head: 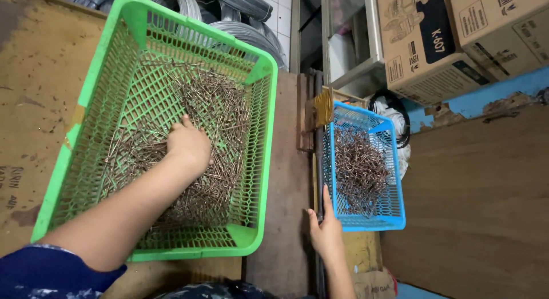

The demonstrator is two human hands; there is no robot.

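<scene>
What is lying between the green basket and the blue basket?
In the head view, a bare strip of brown wooden board separates the green basket from the blue basket; the right hand rests at the blue basket's near corner.

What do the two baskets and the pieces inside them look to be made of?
Green basket and blue basket: moulded plastic, judging by the bright colour and lattice walls. The pieces under the left hand: thin metal, probably wire, with a dull brownish sheen.
</scene>
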